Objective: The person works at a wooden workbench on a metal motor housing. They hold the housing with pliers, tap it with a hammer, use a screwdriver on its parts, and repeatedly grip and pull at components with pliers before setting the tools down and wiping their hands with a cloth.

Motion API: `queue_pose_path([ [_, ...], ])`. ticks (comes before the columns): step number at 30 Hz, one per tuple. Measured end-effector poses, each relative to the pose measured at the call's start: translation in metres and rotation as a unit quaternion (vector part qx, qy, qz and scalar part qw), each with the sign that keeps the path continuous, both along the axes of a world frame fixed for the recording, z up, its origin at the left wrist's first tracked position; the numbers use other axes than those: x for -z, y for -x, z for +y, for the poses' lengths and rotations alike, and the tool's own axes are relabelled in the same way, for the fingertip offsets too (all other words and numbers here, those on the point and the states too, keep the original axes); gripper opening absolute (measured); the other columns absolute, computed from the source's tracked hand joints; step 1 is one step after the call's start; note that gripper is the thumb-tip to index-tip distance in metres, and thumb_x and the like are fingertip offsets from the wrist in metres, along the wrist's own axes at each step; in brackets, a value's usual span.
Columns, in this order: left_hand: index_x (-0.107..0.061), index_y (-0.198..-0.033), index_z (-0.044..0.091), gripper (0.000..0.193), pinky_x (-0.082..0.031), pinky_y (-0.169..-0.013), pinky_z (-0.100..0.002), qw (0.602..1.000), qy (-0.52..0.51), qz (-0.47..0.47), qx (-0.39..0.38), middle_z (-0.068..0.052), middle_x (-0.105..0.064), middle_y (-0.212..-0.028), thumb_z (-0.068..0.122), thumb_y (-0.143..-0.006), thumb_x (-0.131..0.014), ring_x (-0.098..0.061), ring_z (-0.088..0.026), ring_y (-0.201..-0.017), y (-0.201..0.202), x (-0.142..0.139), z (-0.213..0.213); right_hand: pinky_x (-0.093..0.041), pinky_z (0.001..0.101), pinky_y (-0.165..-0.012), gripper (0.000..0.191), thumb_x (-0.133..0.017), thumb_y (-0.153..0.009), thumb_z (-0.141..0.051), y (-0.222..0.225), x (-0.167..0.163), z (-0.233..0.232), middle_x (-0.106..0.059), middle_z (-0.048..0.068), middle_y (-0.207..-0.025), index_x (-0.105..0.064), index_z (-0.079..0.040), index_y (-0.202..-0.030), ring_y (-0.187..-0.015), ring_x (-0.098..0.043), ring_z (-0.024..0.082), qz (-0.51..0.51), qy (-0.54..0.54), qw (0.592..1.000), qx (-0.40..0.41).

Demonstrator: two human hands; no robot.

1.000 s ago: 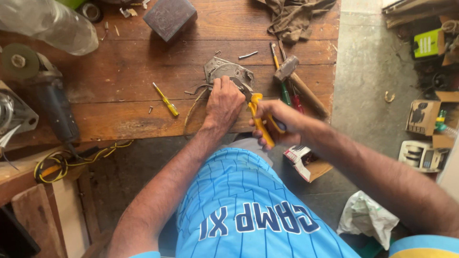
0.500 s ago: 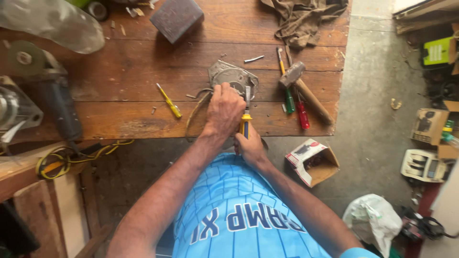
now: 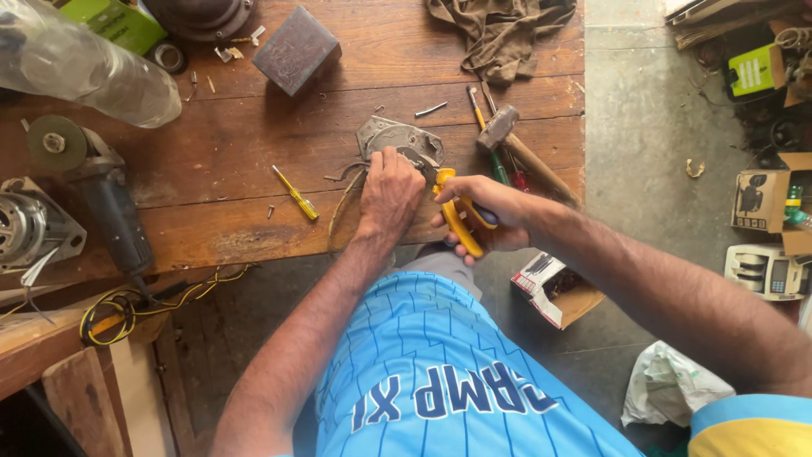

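My left hand [image 3: 389, 190] presses down on the grey metal plate [image 3: 397, 140] near the desk [image 3: 211, 178] edge; my right hand [image 3: 486, 216] clenches yellow-handled pliers [image 3: 457, 216], jaws at the plate. Risk: pliers slip, nipping left fingers, or the plate slides off.

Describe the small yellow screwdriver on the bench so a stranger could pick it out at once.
Start at the wooden workbench. Left of the left hand, which rests on a grey metal plate, a small screwdriver lies alone and slanted. Its yellow handle and bare surroundings separate it from the screwdrivers beside the hammer.
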State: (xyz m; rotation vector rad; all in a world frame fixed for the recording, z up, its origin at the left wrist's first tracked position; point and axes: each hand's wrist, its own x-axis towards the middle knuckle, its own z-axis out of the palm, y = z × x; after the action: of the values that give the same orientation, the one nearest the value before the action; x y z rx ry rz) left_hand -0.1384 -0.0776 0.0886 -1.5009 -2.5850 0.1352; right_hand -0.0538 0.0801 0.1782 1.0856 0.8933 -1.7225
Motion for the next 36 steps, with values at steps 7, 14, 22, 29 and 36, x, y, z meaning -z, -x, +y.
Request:
queue_pose_path([
  [7, -0.076, -0.075, 0.006, 0.022, -0.042, -0.075, -0.038, 1.000, 0.012, -0.008, -0.011, -0.008, -0.065, -0.072, 0.025, -0.080, -0.065, -0.054, -0.022, -0.084, 0.000, 0.001, -0.001, -0.046, 0.0404, -0.049, 0.028, -0.056, -0.079, -0.028, -0.011, 0.018, -0.012, -0.054, 0.009, -0.069, -0.054, -0.008, -0.099, -0.056, -0.056, 0.024, 0.000, 0.054, 0.996, 0.069],
  [14, -0.077, -0.076, 0.005, 0.020, -0.042, -0.074, -0.038, 1.000, 0.007, -0.024, -0.011, -0.009, -0.065, -0.071, 0.021, -0.079, -0.067, -0.053, -0.022, -0.083, 0.004, 0.004, -0.002, -0.044, 0.0391, -0.045, 0.020, -0.056, -0.083, -0.019, -0.054, 0.083, -0.056, -0.051, 0.006, -0.067, -0.050, -0.012, -0.101, -0.052, -0.053, 0.022, 0.102, -0.070, 0.983, 0.138],
  [22, -0.077, -0.078, 0.005, 0.020, -0.044, -0.076, -0.037, 0.999, -0.004, -0.043, -0.012, -0.011, -0.068, -0.076, 0.022, -0.079, -0.065, -0.057, -0.023, -0.086, 0.000, 0.004, 0.000, -0.056, 0.0312, -0.059, 0.026, -0.059, -0.092, -0.013, -0.063, 0.155, -0.099, -0.069, 0.011, -0.078, -0.055, -0.004, -0.116, -0.065, -0.069, 0.020, 0.337, -0.370, 0.864, 0.056],
  [29, -0.076, -0.078, 0.005, 0.020, -0.043, -0.076, -0.037, 0.998, -0.030, -0.053, -0.012, -0.010, -0.067, -0.076, 0.022, -0.082, -0.065, -0.056, -0.023, -0.086, 0.003, 0.006, 0.001, -0.064, 0.0408, -0.066, 0.036, -0.053, -0.096, -0.029, -0.044, 0.062, -0.044, -0.069, 0.018, -0.090, -0.055, -0.002, -0.121, -0.074, -0.074, 0.026, 0.140, -0.090, 0.986, 0.014],
  [36, -0.076, -0.078, 0.005, 0.018, -0.043, -0.075, -0.036, 1.000, 0.009, -0.012, 0.010, -0.008, -0.065, -0.073, 0.020, -0.083, -0.065, -0.055, -0.021, -0.084, 0.003, 0.006, -0.002, -0.060, 0.0436, -0.056, 0.050, -0.053, -0.091, -0.045, 0.007, -0.008, 0.003, -0.067, 0.018, -0.078, -0.056, -0.001, -0.116, -0.062, -0.069, 0.029, 0.011, -0.028, 0.998, -0.055],
])
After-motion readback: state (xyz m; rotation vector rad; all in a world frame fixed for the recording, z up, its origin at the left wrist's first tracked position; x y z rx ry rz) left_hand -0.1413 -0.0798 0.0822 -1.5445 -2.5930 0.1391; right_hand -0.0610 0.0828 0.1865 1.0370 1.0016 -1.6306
